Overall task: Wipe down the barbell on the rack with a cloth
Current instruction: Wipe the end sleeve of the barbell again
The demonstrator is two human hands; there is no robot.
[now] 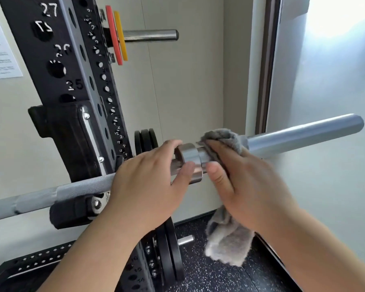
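Fluffy grey cloth (224, 137) around horizontal silver barbell (303, 133) on black rack (57, 66)

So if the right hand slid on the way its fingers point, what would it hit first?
Probably the shiny collar of the barbell, just ahead of the right hand and cloth; the left hand grips just beyond it.

Light: bright daylight, overexposed at upper-right window (337, 26).
Glare: sheen on barbell collar (190, 154).
Focus: soft throughout.
Edges: wide-angle lean of rack upright (51, 60).
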